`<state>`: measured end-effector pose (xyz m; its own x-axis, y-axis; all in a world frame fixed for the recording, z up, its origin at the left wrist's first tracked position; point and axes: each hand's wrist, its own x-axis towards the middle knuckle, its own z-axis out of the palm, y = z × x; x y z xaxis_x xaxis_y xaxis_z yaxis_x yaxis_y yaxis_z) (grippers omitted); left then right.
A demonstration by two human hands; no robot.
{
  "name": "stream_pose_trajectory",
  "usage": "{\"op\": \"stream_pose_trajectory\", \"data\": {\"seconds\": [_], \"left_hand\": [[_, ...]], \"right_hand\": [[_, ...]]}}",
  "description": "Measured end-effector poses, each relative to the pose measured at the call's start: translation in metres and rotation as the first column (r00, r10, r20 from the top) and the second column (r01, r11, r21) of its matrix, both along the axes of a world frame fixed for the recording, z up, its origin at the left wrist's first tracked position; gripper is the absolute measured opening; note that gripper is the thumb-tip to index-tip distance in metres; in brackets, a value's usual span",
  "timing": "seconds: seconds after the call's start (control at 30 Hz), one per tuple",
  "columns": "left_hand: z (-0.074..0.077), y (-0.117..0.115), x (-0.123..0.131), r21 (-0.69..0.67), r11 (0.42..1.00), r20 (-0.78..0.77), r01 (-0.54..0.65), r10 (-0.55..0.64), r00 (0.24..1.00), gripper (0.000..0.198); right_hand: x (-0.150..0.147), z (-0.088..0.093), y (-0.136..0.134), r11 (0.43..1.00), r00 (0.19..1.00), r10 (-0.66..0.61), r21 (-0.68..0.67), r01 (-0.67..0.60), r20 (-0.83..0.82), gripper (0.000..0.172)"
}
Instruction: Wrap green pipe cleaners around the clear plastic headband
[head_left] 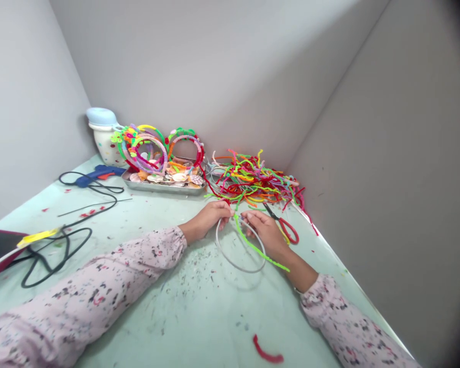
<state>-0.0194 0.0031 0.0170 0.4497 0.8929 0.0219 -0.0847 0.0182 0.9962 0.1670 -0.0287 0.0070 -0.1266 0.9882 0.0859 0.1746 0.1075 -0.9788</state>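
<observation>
Observer: Grey walls point(222, 66) are enclosing a pale green table point(199, 317) in my remote view; what is occupying its centre?

Operator: I am viewing a grey hoop point(240, 271) between the left hand point(210, 217) and the right hand point(268, 232), with a lime-green strip point(266, 257) crossing its top and slanting down to the right.

Observer: How are the hands gripping?

Operator: Both are pinching narrowly at the hoop's top, fingertips nearly meeting. I cannot tell which fingers are pressing the strip. Presumably this paired pinch is steadying the hoop and leaving the strip's long end loose.

Observer: And outward?

Operator: Scissors point(281, 221) are lying just beyond the right hand, and a heap of fuzzy strips point(256, 179) is resting behind, both probably for easy reach. Farther left, a metal tray point(164, 189) is bearing shells point(179, 177) and decorated hoops point(129, 135), likely keeping them together.
</observation>
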Motion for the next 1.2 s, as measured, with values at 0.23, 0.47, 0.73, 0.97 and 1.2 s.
{"op": "stream_pose_trajectory", "data": {"seconds": [0.23,0.47,0.73,0.97,1.2], "left_hand": [[0.000,0.000,0.000,-0.053,0.998,0.102,0.016,-0.010,0.995,0.017],[0.001,-0.001,0.001,-0.062,0.998,0.090,0.024,-0.019,0.996,0.020],[-0.004,0.001,0.000,0.014,0.995,0.046,0.095,-0.096,0.994,0.022],[-0.005,0.002,0.000,0.024,0.993,0.017,0.116,-0.116,0.993,0.016],[-0.003,0.002,0.000,0.018,0.988,-0.013,0.152,-0.152,0.988,0.012]], "right_hand": [[-0.004,0.004,-0.002,0.999,1.000,0.017,-0.034,-0.018,-0.013,0.033],[-0.005,0.003,-0.003,0.997,0.997,0.078,-0.025,-0.078,0.007,0.029],[-0.005,0.003,-0.004,0.988,0.986,0.153,0.001,-0.153,0.062,0.029],[-0.004,-0.010,-0.002,0.984,0.988,0.089,0.143,-0.106,0.125,0.025],[-0.005,-0.005,-0.006,0.898,0.936,-0.009,0.414,-0.147,0.352,0.013]]}}
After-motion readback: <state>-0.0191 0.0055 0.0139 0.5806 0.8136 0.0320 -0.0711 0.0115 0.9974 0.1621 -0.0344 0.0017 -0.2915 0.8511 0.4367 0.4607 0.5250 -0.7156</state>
